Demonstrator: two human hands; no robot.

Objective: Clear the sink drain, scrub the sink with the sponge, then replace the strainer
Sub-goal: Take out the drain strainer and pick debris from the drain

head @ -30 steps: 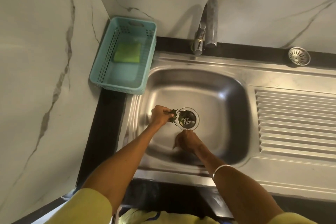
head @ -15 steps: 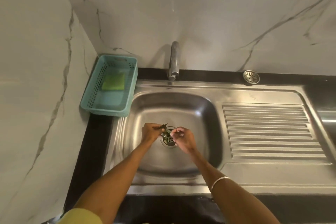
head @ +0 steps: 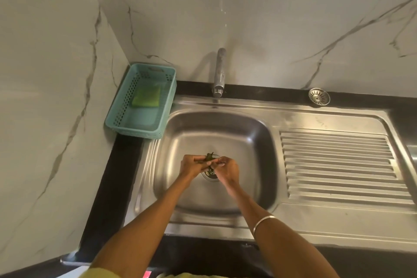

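Both my hands meet over the open drain (head: pixel 211 177) at the bottom of the steel sink (head: pixel 225 124). My left hand (head: pixel 193 166) grips a clump of dark green leafy debris (head: pixel 209 157). My right hand (head: pixel 226 169) pinches the same clump from the right with its fingertips. The hands hide most of the drain hole. The round metal strainer (head: pixel 319 96) lies on the black counter strip behind the drainboard, far right of the tap. A green sponge (head: pixel 146 96) sits in the teal basket (head: pixel 123 110) left of the sink.
A chrome tap (head: pixel 220 72) rises behind the basin. The ribbed drainboard (head: pixel 338 165) stretches to the right. Marble walls close in the left side and the back. A black counter edge (head: pixel 112 183) runs along the sink's left.
My right hand has come up from below the drain to meet the left hand on the debris. The head has pulled back, showing more wall and drainboard.
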